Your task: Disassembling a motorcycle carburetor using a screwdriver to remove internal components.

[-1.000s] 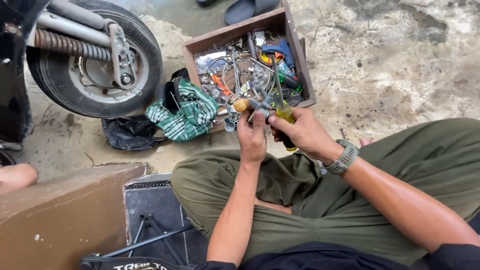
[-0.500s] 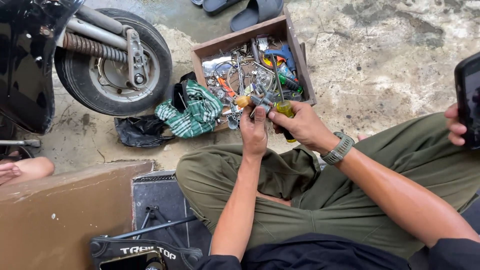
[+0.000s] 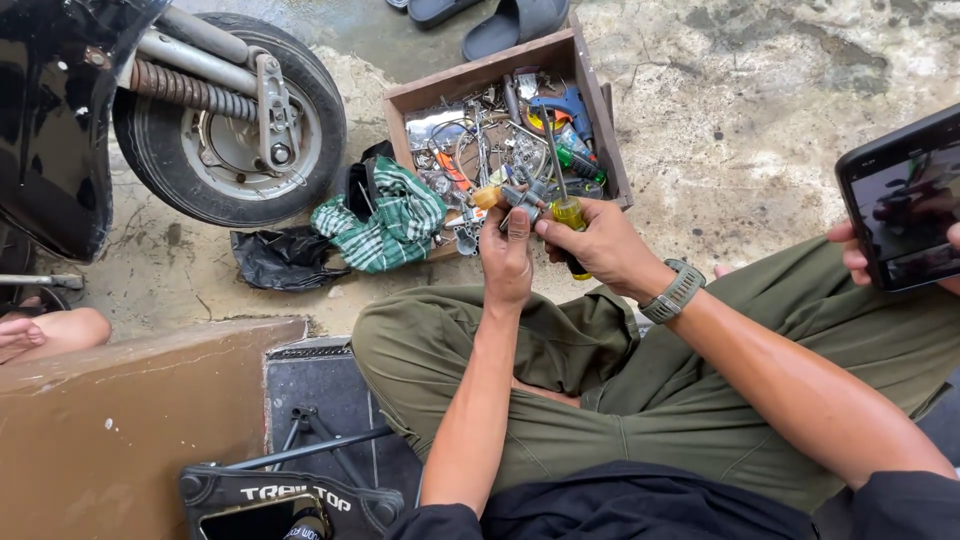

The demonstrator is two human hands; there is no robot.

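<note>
Far left: scooter wheel, then a green checked cloth beside a wooden toolbox. Centre: left hand closed around a small metal part, pinched at the fingertips, an orange piece jutting left. Just right, touching: right hand wrapped around a yellow-handled screwdriver, shaft pointing up over the box. Far right edge: another person's phone
</note>
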